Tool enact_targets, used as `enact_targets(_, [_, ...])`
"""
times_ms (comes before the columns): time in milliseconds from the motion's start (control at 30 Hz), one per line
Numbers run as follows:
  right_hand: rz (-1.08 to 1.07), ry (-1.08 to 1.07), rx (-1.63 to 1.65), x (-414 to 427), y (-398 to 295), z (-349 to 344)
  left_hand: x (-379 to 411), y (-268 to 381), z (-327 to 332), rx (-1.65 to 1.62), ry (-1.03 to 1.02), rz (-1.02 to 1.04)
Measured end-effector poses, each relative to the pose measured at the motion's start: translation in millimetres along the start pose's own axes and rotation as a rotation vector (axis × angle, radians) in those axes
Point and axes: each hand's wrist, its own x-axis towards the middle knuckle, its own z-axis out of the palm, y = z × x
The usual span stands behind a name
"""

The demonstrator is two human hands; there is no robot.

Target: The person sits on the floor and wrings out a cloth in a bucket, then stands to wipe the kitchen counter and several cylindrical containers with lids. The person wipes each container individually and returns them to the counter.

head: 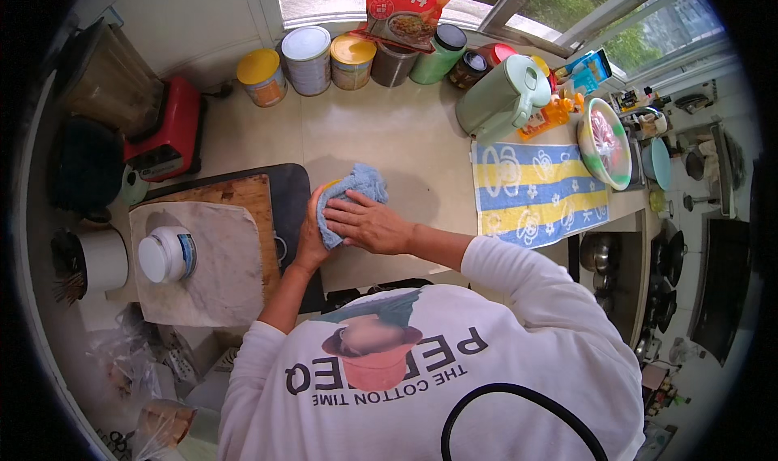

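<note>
A crumpled blue cloth (355,187) is draped over an object between my two hands, above the counter's front part. Only a thin yellow edge (332,184) of that object shows, and the cloth and fingers hide the rest. My left hand (312,233) grips the object and cloth from the left side. Across the top of the cloth lies my right hand (371,222), its fingers pressing the fabric against the object. To the left, a white lidded jar (164,254) rests on a pale cloth (228,278) spread over a wooden cutting board (265,218).
Several lidded cans and jars line the window side, including a white-lidded can (306,59). A red-based blender (173,126) stands at left. On the right are a pale green kettle (495,99), a striped towel (538,193) and a plastic basin (583,135). A dark mat (298,196) underlies the board.
</note>
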Motion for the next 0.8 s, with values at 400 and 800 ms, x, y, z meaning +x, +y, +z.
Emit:
enact_targets(400, [0.557,0.243,-0.073,12,-23,9,-2,4,14,0.129,0.139,-0.123])
enact_targets(800, [0.335,0.094,-0.039,-37,-35,2,-1,11,13,0.061,0.129,-0.025])
